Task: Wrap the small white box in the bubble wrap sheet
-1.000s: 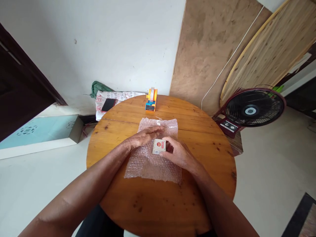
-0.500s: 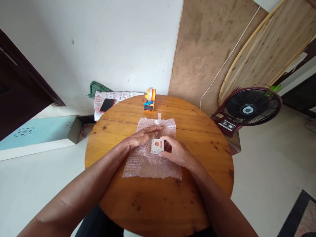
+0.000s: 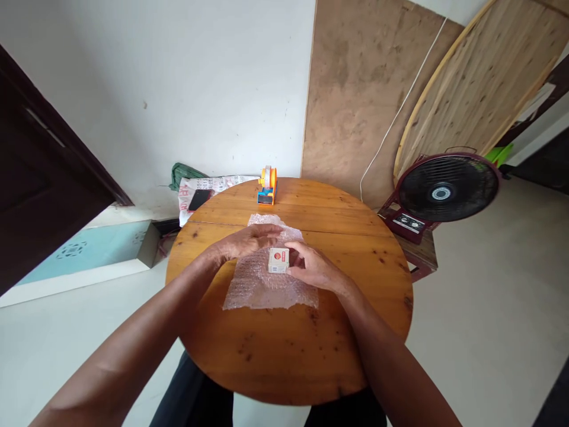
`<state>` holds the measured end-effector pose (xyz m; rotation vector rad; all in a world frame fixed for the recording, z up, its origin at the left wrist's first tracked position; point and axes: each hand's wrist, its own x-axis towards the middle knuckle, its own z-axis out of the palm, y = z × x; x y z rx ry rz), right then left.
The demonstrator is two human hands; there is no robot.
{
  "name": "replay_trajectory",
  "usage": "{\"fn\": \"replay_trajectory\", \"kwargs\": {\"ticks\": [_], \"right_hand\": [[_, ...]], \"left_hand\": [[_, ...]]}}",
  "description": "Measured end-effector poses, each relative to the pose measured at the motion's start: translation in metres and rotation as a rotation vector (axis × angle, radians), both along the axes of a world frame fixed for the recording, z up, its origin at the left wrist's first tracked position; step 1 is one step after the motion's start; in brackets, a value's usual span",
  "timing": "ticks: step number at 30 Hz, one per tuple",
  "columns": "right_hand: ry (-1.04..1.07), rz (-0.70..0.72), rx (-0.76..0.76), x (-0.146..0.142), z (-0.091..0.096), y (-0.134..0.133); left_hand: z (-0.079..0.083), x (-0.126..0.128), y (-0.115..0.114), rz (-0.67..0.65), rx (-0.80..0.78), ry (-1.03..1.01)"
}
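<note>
A small white cardboard box (image 3: pixel 278 261) with a red round mark sits on a sheet of bubble wrap (image 3: pixel 253 284). My right hand (image 3: pixel 313 267) is at the box's right side, thumb and fingers curled against it. Above the far left part of the wrap, my left hand (image 3: pixel 249 240) stretches out with its fingers extended and holds nothing. It is just beyond the box, apart from it. Part of the wrap is hidden under both hands.
An orange and blue tape dispenser (image 3: pixel 267 187) stands at the far edge of the round wooden table (image 3: pixel 275 362). Beyond the left edge, a phone (image 3: pixel 200 200) lies on a printed white sack (image 3: pixel 231 182). A dark red fan (image 3: pixel 444 193) stands at the right.
My left hand has lifted and drawn a little to the left, off the wrap. The wrap's far right edge looks lower, and the clear strip there no longer shows. The view has shifted slightly.
</note>
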<state>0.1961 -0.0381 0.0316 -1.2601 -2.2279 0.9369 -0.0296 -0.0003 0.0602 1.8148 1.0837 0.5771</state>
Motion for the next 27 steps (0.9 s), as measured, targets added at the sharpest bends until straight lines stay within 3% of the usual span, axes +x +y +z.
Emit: {"fn": "replay_trajectory", "kwargs": {"ticks": [2, 4, 7, 10, 13, 17, 23, 27], "right_hand": [[-0.001, 0.001, 0.002, 0.001, 0.001, 0.0], [0.0, 0.008, 0.005, 0.001, 0.002, 0.0], [0.016, 0.04, 0.027, 0.002, 0.003, -0.001], [0.019, 0.045, 0.024, 0.002, 0.005, -0.002], [0.016, 0.01, -0.027, 0.002, 0.009, -0.003], [0.035, -0.004, -0.054, 0.003, 0.012, -0.003], [0.159, 0.008, -0.017, 0.007, 0.006, 0.002], [0.217, -0.019, -0.078, 0.009, 0.006, 0.005]], "left_hand": [[0.014, -0.004, -0.025, -0.002, 0.129, 0.19], [0.017, -0.008, -0.058, 0.049, 0.321, 0.289], [0.003, -0.008, -0.106, 0.056, 0.655, 0.385], [-0.018, -0.003, -0.132, 0.061, 0.788, 0.502], [-0.032, 0.007, -0.134, 0.086, 0.818, 0.544], [-0.038, 0.015, -0.122, 0.108, 0.852, 0.535], [-0.028, 0.022, -0.101, 0.163, 0.82, 0.494], [-0.016, 0.024, -0.08, 0.199, 0.674, 0.448]]}}
